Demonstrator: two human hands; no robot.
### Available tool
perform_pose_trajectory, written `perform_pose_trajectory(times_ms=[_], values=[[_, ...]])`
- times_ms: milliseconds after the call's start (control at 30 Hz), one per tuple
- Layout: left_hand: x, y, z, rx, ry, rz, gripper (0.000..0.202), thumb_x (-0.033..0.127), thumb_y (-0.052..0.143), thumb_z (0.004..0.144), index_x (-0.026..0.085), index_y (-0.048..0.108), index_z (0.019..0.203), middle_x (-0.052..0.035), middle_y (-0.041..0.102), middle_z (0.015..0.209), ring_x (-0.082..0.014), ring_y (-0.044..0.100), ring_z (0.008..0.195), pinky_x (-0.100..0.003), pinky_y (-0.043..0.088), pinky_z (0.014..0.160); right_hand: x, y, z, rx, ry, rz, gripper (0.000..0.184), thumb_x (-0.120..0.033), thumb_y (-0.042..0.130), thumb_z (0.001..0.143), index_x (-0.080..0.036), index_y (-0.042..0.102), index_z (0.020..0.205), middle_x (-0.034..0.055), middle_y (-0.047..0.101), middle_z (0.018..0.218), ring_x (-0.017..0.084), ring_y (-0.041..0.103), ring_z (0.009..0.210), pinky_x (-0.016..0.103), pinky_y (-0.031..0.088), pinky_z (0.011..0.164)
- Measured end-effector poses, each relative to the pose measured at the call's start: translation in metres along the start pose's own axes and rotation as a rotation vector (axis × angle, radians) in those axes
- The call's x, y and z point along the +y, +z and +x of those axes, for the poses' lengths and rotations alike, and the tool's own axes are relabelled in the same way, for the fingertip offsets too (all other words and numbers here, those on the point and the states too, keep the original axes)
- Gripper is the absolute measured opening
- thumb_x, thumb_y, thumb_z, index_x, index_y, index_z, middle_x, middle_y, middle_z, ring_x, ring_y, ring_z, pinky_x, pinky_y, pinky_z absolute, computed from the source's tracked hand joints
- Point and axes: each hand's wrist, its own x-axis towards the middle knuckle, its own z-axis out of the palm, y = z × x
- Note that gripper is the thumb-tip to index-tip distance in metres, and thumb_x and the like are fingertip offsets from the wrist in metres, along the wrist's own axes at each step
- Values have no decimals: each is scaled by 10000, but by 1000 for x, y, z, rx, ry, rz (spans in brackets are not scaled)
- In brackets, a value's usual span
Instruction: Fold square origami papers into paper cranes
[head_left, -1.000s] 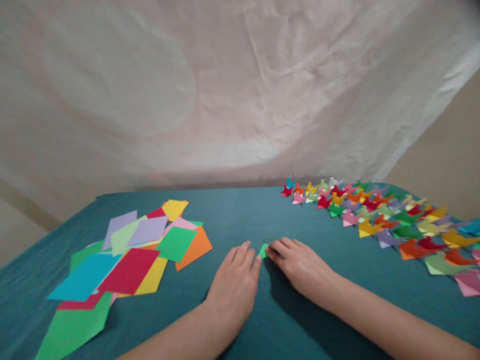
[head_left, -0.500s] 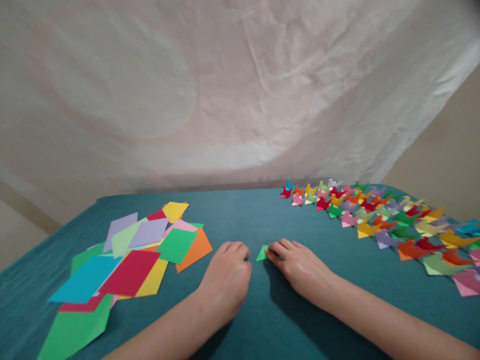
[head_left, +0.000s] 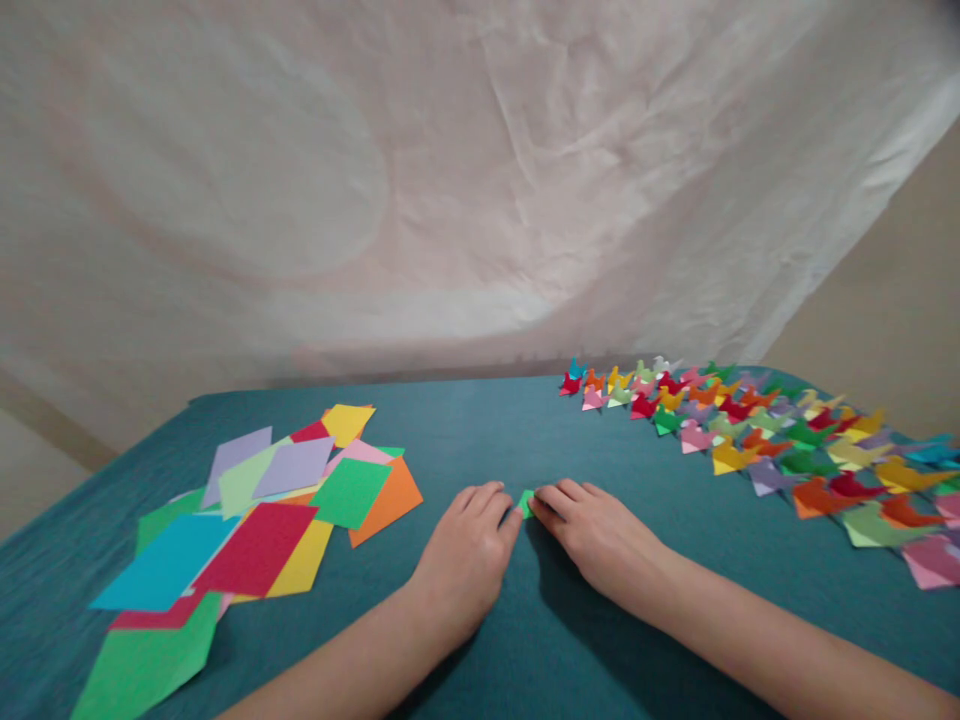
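Note:
A small folded piece of green paper (head_left: 526, 502) lies on the teal cloth-covered table (head_left: 480, 430) between my two hands. My left hand (head_left: 465, 555) rests palm down, its fingertips curled onto the paper's left edge. My right hand (head_left: 596, 530) presses fingertips on the paper's right side, mostly covering it. Both hands pinch the same little piece against the table.
A loose pile of coloured paper squares (head_left: 255, 510) spreads over the left of the table. Rows of several small folded paper birds (head_left: 757, 440) in many colours fill the right side. A creased white sheet (head_left: 450, 180) hangs behind the table.
My left hand drew back from the green paper and curled half a second ago, then returned so its fingertips touch the paper again. My right hand stayed on it.

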Motion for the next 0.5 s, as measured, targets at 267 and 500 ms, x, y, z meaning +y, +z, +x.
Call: perform_pose_trajectory(times_ms=[267, 500], values=[[0, -1, 1, -10, -2, -12, 306, 105, 411, 880, 122, 570, 1141, -122, 580, 1108, -254, 452, 1174, -403, 398, 966, 4, 0, 0, -6, 14, 48, 231, -108, 517, 844, -143, 611, 1052, 85, 584, 964, 206, 510, 864, 320, 415, 688], [3, 1, 2, 23, 10, -21, 300, 74, 407, 858, 92, 574, 1107, -140, 581, 1106, -244, 460, 1168, -397, 396, 976, 3, -1, 2, -10, 25, 74, 232, -93, 491, 854, -133, 620, 1042, 82, 576, 924, 206, 506, 852, 320, 421, 687]])
